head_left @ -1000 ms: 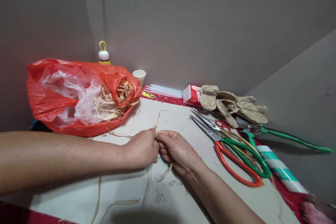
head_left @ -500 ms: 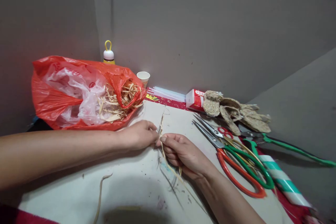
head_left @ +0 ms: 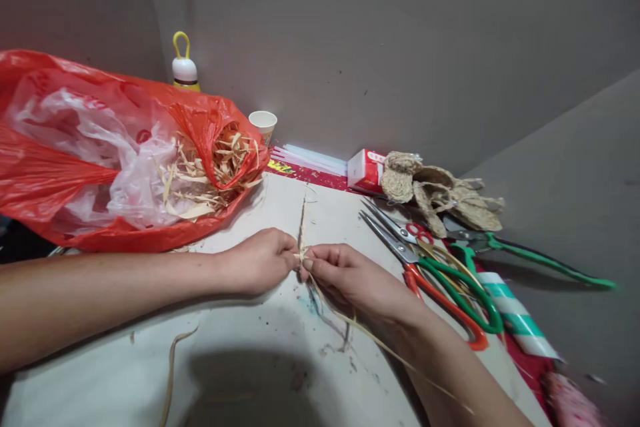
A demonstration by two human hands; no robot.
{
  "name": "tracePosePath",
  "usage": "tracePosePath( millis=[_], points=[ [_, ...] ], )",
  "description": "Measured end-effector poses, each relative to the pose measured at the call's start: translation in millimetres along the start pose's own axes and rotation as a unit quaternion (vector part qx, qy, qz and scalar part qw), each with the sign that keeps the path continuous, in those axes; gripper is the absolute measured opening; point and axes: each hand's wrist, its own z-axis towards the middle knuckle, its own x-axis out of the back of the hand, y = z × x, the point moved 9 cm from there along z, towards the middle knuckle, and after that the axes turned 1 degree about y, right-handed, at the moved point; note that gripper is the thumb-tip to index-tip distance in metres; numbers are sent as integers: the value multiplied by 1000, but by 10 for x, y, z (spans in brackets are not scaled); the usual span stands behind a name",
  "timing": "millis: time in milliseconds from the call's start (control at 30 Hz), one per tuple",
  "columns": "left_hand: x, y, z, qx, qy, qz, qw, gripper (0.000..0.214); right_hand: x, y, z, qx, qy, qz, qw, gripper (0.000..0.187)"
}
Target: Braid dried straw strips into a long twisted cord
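My left hand [head_left: 263,260] and my right hand [head_left: 347,273] meet over the middle of the white board [head_left: 240,347]. Each pinches the pale plant-fibre braid [head_left: 302,233] from its own side. The braid's thin finished part points away from me, towards the back of the board. Out of my right hand trails a long loose fibre strip [head_left: 385,345], running down across my right forearm. Fingertips cover the crossing of the strands. Another fibre strip [head_left: 173,360] lies curved on the board at the front left, apart from both hands.
On the left lies a red plastic bag [head_left: 190,237] with fibre shreds [head_left: 200,180]. Behind it stand a bottle [head_left: 185,70] and a paper cup [head_left: 263,121]. Large scissors [head_left: 440,287], green-handled pruners [head_left: 545,263], a tape roll [head_left: 520,313], a red-white box [head_left: 366,171] and woven fibre pieces [head_left: 425,183] line the right.
The view has shifted, so the bag and tools sit higher and further left. Both hands stay on the braid; the strand between my fingertips now stretches sideways, and the long strip lies across my right forearm.
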Motion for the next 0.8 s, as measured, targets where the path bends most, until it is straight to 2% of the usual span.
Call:
tracePosePath(
  millis=[167, 300, 400, 533, 667, 800],
  points=[
    [-12, -36, 49, 15, -15, -30, 999, 25, 20, -98, -21, 34, 30, -96, 994, 22],
    [17, -41, 49, 56, -7, -36, 998, 22, 30, -187, -56, 61, 59, -171, 982, 21],
    [40, -44, 29, 77, 10, -32, 996, 22, 40, -236, -79, 80, 92, -231, 965, 24],
    [26, -56, 25, 83, 6, -30, 996, 21, 30, -328, -123, 114, 139, -321, 930, 25],
    [30, -48, 42, 65, 11, -19, 998, 19, 23, -360, -176, 99, 157, -410, 893, 23],
    [32, -39, 47, 55, 16, -13, 998, 19, 52, -395, -233, 79, 144, -430, 888, 26]
  ],
)
